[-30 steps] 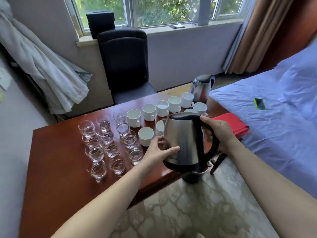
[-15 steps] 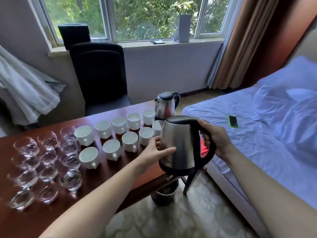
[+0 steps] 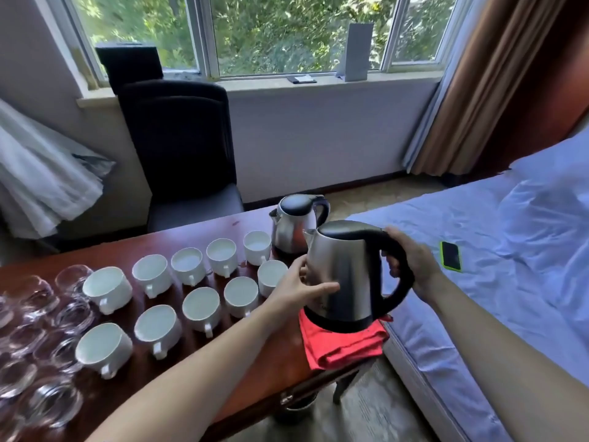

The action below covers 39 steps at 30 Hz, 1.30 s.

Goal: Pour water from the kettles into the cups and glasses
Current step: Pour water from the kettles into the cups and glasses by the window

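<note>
A steel kettle (image 3: 344, 275) with a black lid and handle stands upright over the red cloth (image 3: 344, 344) at the table's right end. My right hand (image 3: 411, 263) grips its handle. My left hand (image 3: 302, 285) rests against the kettle's side, fingers curved round the body. A second steel kettle (image 3: 294, 224) stands behind it on the table. Several white cups (image 3: 204, 306) sit in two rows to the left. Several clear glasses (image 3: 47, 330) crowd the far left.
The brown wooden table (image 3: 264, 371) ends at the red cloth. A bed with a blue sheet (image 3: 478, 282) lies right, with a green-cased phone (image 3: 451, 255) on it. A black chair (image 3: 178, 148) stands behind the table under the window. A dark bin (image 3: 296, 409) sits below the table edge.
The kettle in my hands has moved from off the table's front edge rightward, to over the red cloth. My view has swung right and closer; the glasses have slid to the left edge.
</note>
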Tool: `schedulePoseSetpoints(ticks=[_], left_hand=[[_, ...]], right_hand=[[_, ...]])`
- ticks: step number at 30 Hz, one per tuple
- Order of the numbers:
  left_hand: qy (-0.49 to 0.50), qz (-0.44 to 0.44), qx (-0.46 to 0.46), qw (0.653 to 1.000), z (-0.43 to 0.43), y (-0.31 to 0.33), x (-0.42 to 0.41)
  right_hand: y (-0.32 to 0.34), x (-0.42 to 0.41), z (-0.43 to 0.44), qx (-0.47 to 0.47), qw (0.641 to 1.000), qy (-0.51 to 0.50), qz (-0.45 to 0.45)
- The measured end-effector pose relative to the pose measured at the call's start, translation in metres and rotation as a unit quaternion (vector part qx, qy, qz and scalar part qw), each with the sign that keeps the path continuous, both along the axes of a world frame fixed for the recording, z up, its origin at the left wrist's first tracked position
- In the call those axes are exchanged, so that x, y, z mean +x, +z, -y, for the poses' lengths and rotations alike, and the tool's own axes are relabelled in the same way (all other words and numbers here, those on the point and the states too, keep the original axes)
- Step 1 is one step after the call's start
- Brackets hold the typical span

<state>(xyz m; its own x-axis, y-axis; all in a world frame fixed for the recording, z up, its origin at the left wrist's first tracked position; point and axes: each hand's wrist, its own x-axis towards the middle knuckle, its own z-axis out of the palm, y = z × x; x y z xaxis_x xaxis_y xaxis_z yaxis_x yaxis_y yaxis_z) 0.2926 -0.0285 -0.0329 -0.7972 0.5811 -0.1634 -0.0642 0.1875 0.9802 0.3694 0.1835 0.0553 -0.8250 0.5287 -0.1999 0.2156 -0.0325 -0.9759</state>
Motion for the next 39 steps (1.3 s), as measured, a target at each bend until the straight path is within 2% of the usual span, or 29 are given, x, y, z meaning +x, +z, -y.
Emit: schedulePoseSetpoints(ticks=[6,11,17,24,27,31,39], left_hand=[[0.089,0.016,-0.010,0.996,-0.038,-0.020,-0.027],[0.186,0.003,-0.051,0.981,-0.079,-0.034,-0.042],[0.298,0.011,-0.074,0.952,-0.123,-0.046,-0.043],[0.372,0.005,-0.077,0.925,-0.132,-0.058,-0.048],[0.374,0.015,-0.085,0.923,-0.131,-0.066,-0.054],[0.419,0.044,-0.101,0.901,-0.140,-0.074,-0.057],[0.463,0.058,-0.160,0.870,-0.150,-0.092,-0.053]], right_hand=[[-0.009,-0.067,-0.044,0.036,0.994,0.087,0.048],[-0.024,-0.125,-0.090,0.076,0.970,0.201,0.110],[-0.038,-0.175,-0.127,0.074,0.938,0.322,0.103],[-0.062,-0.202,-0.125,0.039,0.929,0.353,0.104],[-0.072,-0.207,-0.118,0.027,0.937,0.330,0.114],[-0.082,-0.211,-0.112,-0.009,0.940,0.315,0.128],[-0.114,-0.225,-0.123,-0.056,0.914,0.383,0.125]])
